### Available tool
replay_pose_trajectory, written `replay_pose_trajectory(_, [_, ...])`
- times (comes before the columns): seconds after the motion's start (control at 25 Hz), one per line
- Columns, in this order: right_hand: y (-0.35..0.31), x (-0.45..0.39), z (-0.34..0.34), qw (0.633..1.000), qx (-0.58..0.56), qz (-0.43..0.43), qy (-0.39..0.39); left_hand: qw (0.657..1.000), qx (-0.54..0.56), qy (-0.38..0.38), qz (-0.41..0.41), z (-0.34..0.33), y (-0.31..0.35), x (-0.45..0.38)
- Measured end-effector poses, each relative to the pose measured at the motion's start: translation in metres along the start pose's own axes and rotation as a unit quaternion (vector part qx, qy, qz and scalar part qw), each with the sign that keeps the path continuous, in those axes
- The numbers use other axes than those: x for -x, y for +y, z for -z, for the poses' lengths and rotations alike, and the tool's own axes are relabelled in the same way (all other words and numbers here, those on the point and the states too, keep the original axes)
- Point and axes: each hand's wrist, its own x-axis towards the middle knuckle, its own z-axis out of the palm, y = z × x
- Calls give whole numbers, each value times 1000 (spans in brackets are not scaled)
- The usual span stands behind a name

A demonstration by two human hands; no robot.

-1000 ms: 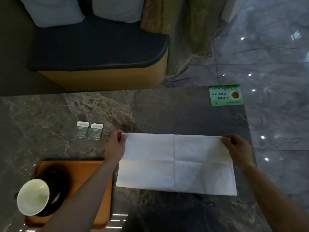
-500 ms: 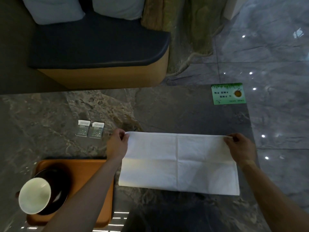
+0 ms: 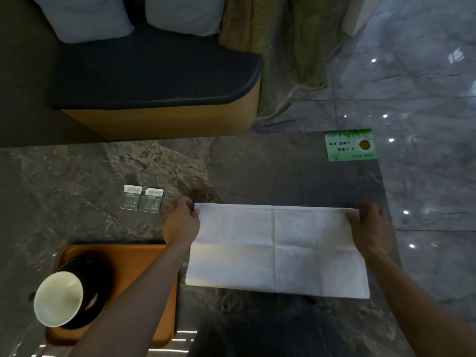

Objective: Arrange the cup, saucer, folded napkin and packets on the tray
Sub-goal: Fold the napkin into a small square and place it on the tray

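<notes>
Napkin (image 3: 277,249) sits on the marble table (image 3: 77,181) right of the tray (image 3: 144,266), hardly moved over the last second, so folding's barely begun. Left hand (image 3: 181,222) and right hand (image 3: 372,228) each pinch a far corner. Count: one napkin, two packets (image 3: 141,198), one cup (image 3: 58,298), one saucer (image 3: 90,284).

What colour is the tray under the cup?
Orange-brown; the tray shows in the head view, with the pale cup on a dark saucer.

Both hands (image 3: 182,222) (image 3: 371,228) forward (fingers pinched), arms outstretched
</notes>
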Motion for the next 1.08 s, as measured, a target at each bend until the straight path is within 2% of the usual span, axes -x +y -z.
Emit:
replay_pose_trajectory(0.08, [0, 12, -5, 996, 44, 71, 43, 991, -58, 57, -104, -2, 0, 10])
replay_pose_trajectory(0.16, [-1, 36, -15, 983, 67, 163, 57, 964, -80, 82, -240, -11, 4, 29])
replay_pose_trajectory(0.24, [-1, 70, -33, 966, 72, 247, 39, 935, -91, 41, -341, -33, 9, 61])
replay_pose_trajectory(0.36, [-1, 120, -68, 931, 116, 344, -47, 903, -116, -34, -411, -79, 20, 112])
replay_pose_trajectory(0.44, [1, 140, -88, 914, 144, 372, -78, 899, -128, -55, -416, -103, 26, 136])
replay_pose_trajectory(0.68, [19, 148, -105, 918, 179, 344, -84, 897, -189, -75, -392, -125, 23, 149])
replay_pose_trajectory(0.92, [75, 119, -73, 949, 185, 249, -54, 906, -199, -51, -369, -102, -23, 122])
replay_pose_trajectory(1.08, [97, 105, -53, 950, 193, 230, -83, 917, -220, -30, -330, -76, -60, 99])
